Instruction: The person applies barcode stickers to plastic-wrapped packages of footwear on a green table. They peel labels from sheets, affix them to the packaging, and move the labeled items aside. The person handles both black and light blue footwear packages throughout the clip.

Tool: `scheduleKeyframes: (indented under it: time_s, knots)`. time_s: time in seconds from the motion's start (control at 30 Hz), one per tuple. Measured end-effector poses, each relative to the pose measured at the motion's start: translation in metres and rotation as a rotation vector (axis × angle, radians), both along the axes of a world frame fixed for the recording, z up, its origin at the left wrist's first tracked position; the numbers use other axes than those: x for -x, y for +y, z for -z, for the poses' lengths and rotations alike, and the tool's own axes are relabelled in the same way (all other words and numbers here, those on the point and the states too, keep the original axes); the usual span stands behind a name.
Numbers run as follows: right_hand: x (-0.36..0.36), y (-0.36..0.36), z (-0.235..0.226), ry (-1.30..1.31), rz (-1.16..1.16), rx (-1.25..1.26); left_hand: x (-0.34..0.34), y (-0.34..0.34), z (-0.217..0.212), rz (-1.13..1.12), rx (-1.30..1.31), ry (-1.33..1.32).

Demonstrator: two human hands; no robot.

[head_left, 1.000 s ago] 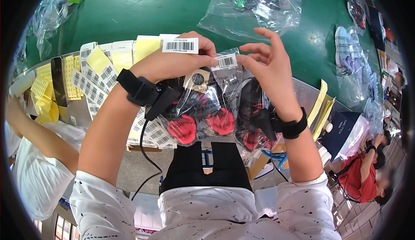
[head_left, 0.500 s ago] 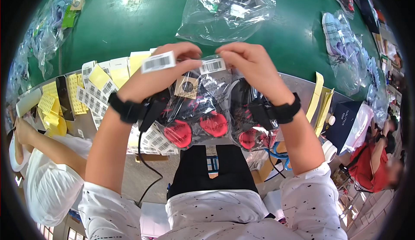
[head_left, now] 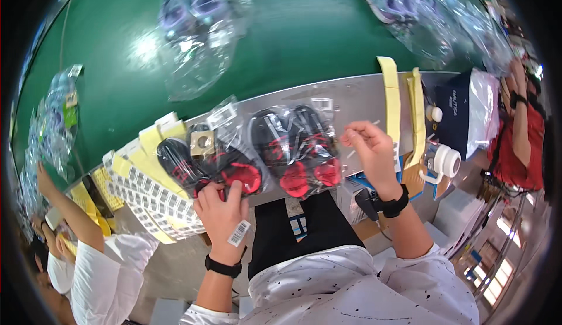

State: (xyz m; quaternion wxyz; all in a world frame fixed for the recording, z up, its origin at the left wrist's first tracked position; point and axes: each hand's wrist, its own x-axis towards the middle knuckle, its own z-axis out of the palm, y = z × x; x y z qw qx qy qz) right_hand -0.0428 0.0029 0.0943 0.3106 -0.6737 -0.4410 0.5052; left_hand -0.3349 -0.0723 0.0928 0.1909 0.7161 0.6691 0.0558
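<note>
Two pairs of black shoes with red insoles lie in clear plastic bags side by side in front of me. My left hand [head_left: 222, 211] has its fingers closed over the heel end of the left bagged pair of shoes [head_left: 219, 164]. A white barcode sticker [head_left: 239, 233] clings to the back of that hand. Another barcode sticker [head_left: 222, 115] is on the top of this bag, with a brown tag [head_left: 202, 143] below it. To the right lies the second bagged pair [head_left: 295, 149], a barcode sticker [head_left: 322, 104] at its top. Beside it my right hand [head_left: 372, 149] hovers, fingers bent together; anything between them is too small to make out.
Barcode label sheets [head_left: 155, 202] and yellow backing strips [head_left: 391, 99] flank the shoes on the grey ledge [head_left: 360, 99]. Bagged blue shoes [head_left: 196, 9] lie on the green table [head_left: 293, 38]. A white jug [head_left: 446, 161] stands at right. People work on both sides.
My hands have come apart from the bag tops: the left moved down to the heels, the right out to the right. The bagged pairs now lie farther apart, and the view has turned.
</note>
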Motion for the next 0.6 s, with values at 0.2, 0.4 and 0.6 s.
scheduleKeyframes:
  time_s: [0.2, 0.4, 0.6]
  knots:
    - [-0.038, -0.03, 0.024, 0.099, 0.036, 0.041, -0.002, 0.008, -0.006, 0.007, 0.042, -0.019]
    - [-0.058, -0.02, 0.043, 0.258, 0.052, 0.105, 0.025, 0.039, -0.088, -0.313, 0.033, -0.501]
    - [-0.051, 0.029, 0.073, 0.133, -0.164, -0.035, -0.062, 0.161, -0.102, 0.07, -0.125, -0.261]
